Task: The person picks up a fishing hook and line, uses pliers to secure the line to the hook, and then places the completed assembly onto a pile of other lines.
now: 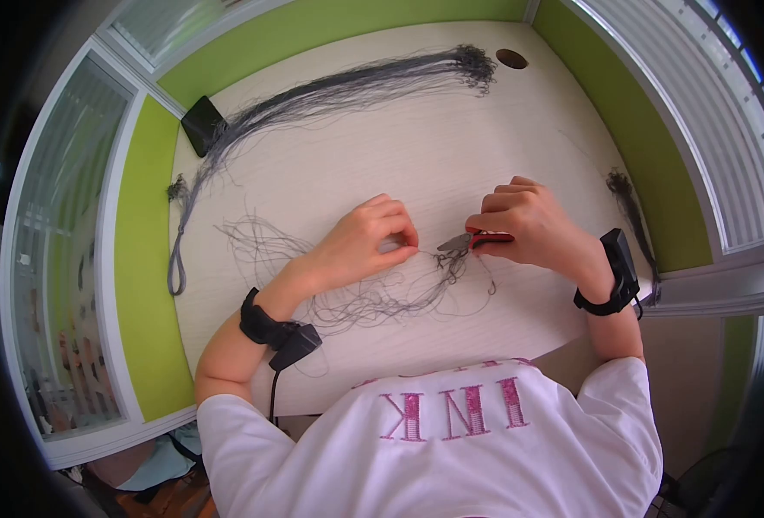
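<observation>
a pale wooden desk [416,147] fills the middle of the frame, walled by green panels [144,259] on the left and along the top, with frosted glass [53,224] beyond them at the far left and white slatted blinds [684,112] at the upper right. at the bottom of the frame sits the person's white shirt [451,449] with pink letters across it. a long bundle of dark threads [330,91] sweeps in an arc from the upper middle of the desk down toward the left edge, where it ends in a loop [175,272]; its knotted ends bunch near a round cable hole [511,59] at the top. a black flat object [201,124] lies at the upper left corner of the desk, under that bundle. a looser tangle of thread [373,298] spreads across the lower middle of the desk, just under both hands. a smaller dark tuft [625,194] hangs at the right edge of the desk. the left hand [366,242], centre of the frame, has its fingers curled in narrowly, the tips pinching a thin strand [421,250] that runs right toward the tool. the right hand [529,226], just right of centre, is closed in a fist around red-handled snips [472,240], whose metal tip points left and sits close to the left fingertips, right above the tangle. each wrist carries a black band [265,326] with a small box, and a cable drops from the left one.
</observation>
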### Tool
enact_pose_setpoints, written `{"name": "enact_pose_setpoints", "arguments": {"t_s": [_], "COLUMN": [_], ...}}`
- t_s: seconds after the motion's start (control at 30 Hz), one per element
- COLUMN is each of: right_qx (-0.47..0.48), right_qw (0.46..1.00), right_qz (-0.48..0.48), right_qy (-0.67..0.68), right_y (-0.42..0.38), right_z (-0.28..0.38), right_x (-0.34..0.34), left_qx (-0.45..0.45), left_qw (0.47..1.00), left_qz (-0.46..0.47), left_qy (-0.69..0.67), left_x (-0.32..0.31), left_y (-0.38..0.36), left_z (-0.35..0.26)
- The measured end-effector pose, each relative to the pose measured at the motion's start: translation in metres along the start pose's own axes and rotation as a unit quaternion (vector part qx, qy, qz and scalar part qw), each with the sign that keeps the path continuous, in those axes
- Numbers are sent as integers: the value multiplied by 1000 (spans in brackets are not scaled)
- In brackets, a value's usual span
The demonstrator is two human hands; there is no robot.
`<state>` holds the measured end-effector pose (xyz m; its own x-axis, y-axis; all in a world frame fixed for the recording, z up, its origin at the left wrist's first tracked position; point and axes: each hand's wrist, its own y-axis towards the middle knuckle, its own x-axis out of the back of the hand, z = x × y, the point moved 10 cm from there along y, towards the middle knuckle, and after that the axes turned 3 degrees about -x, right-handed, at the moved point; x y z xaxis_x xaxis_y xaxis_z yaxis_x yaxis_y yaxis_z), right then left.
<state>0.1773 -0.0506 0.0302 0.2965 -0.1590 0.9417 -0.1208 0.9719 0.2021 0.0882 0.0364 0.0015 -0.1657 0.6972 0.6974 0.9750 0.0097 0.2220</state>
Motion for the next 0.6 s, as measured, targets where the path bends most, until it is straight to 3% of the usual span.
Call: {"name": "enact_pose_setpoints", "arguments": {"t_s": [0.2, 0.4, 0.6], "right_qx": [37, 46, 21], "right_qw": [998, 998, 998], "right_qz": [-41, -21, -59], "right_qy": [2, -39, -24], "right_y": [0, 3, 0], "right_z": [13, 15, 5], "right_x": [11, -4, 11], "left_qx": [3, 0, 8], "left_qw": [1000, 1000, 1000], "left_qz": [-2, 1, 5], "left_qy": [-6, -7, -11], "left_x": [0, 1, -1], "left_y": [-1, -1, -1], "left_z": [1, 1, 5]}}
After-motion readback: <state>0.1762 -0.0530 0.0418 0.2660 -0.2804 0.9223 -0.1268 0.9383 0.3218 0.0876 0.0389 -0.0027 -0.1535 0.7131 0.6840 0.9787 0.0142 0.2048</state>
